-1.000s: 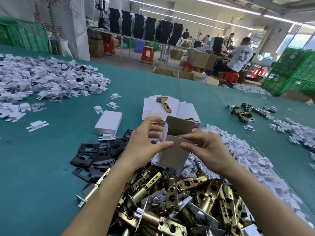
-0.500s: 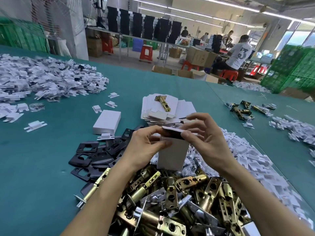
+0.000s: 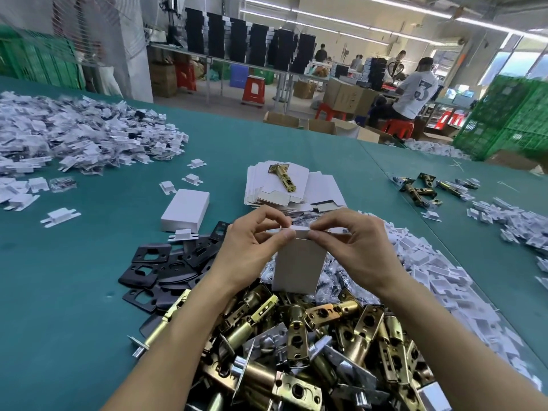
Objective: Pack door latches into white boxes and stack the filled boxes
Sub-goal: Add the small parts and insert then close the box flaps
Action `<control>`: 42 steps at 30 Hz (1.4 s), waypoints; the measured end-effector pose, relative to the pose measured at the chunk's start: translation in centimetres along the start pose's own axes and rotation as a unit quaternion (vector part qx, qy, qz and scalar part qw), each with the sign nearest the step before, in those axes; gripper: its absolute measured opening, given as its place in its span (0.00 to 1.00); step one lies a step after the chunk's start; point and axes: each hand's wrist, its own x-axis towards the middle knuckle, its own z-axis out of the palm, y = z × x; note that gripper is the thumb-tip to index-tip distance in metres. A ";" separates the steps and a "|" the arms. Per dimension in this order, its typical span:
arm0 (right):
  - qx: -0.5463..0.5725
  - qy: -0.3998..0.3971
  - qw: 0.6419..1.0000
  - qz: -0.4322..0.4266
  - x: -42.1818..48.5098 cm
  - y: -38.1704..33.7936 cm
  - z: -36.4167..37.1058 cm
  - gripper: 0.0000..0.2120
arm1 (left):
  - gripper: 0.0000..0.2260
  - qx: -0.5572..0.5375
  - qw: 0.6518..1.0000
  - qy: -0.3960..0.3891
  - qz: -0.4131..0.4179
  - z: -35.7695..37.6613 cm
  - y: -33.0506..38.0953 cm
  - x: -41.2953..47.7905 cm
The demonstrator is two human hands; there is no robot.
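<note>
I hold a small white box (image 3: 299,268) upright above a heap of brass door latches (image 3: 305,336). My left hand (image 3: 252,247) and my right hand (image 3: 355,247) both pinch its top flap, which lies folded down flat over the opening. What is inside the box is hidden. A closed white box (image 3: 185,210) lies on the green table (image 3: 74,292) to the left. A stack of flat unfolded white boxes (image 3: 296,185) sits beyond my hands, with one brass latch (image 3: 281,176) lying on top.
Black strike plates (image 3: 160,268) lie left of the latch heap. White plastic parts are piled at the far left (image 3: 74,137) and along the right (image 3: 430,271). A few more latches (image 3: 424,188) lie at the right. People sit at benches behind the table.
The box's top flap stood open a second ago; both hands have folded it down and now pinch it flat at the top edge.
</note>
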 end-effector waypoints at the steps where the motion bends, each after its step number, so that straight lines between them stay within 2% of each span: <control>1: 0.005 -0.007 1.000 -0.004 -0.1 0.0 -0.1 0.06 | 0.06 0.002 1.000 0.005 0.003 0.0 0.0 0.1; 8: 0.035 -0.048 0.998 -0.009 -1.0 0.9 -0.9 0.15 | 0.04 0.002 1.000 -0.008 0.025 0.0 -0.2 0.1; 15: 0.042 -0.098 0.994 0.024 -0.8 1.1 -0.7 0.19 | 0.03 0.032 0.999 -0.003 -0.001 -0.7 -0.3 0.2; 18: 0.066 -0.097 0.992 0.044 -0.8 1.1 -0.4 0.17 | 0.03 0.064 0.998 -0.009 0.003 -0.8 -0.7 0.1; 20: 0.090 -0.097 0.990 0.055 -0.8 1.1 -0.2 0.15 | 0.06 0.072 0.997 -0.023 0.016 -0.8 -0.7 -0.1; 22: 0.112 -0.107 0.986 0.066 -0.9 1.1 0.1 0.14 | 0.09 0.055 0.998 -0.027 0.016 -0.7 -0.8 -0.1; 24: 0.087 -0.116 0.987 0.068 -0.8 1.1 0.4 0.12 | 0.08 0.023 1.000 -0.019 -0.002 -0.7 -1.0 -0.1; 27: 0.050 -0.083 0.993 0.067 -0.7 1.3 0.6 0.13 | 0.11 0.020 1.000 -0.002 -0.017 -0.7 -1.1 0.1; 29: 0.099 -0.042 0.990 0.096 -0.6 1.3 0.7 0.14 | 0.17 0.052 0.998 0.002 -0.036 -0.9 -1.0 0.3; 31: 0.180 0.021 0.973 0.144 -0.3 1.0 0.6 0.14 | 0.23 0.077 0.994 0.000 -0.072 -1.1 -0.7 0.3; 33: 0.261 0.097 0.936 0.217 0.3 0.5 0.4 0.13 | 0.30 0.068 0.991 0.004 -0.116 -1.2 -0.3 0.3; 34: 0.308 0.125 0.908 0.256 0.7 0.3 0.4 0.12 | 0.29 0.043 0.990 0.007 -0.134 -1.2 -0.2 0.4; 37: 0.430 0.143 0.824 0.340 1.6 -0.8 1.3 0.09 | 0.11 -0.092 0.981 0.017 -0.168 -0.5 0.9 0.5; 39: 0.461 0.120 0.805 0.353 1.7 -1.5 2.5 0.08 | 0.08 -0.117 0.978 0.052 -0.167 0.1 1.5 0.6; 42: 0.457 0.091 0.812 0.351 1.8 -2.1 4.2 0.09 | 0.08 -0.053 0.978 0.136 -0.150 0.2 1.5 0.8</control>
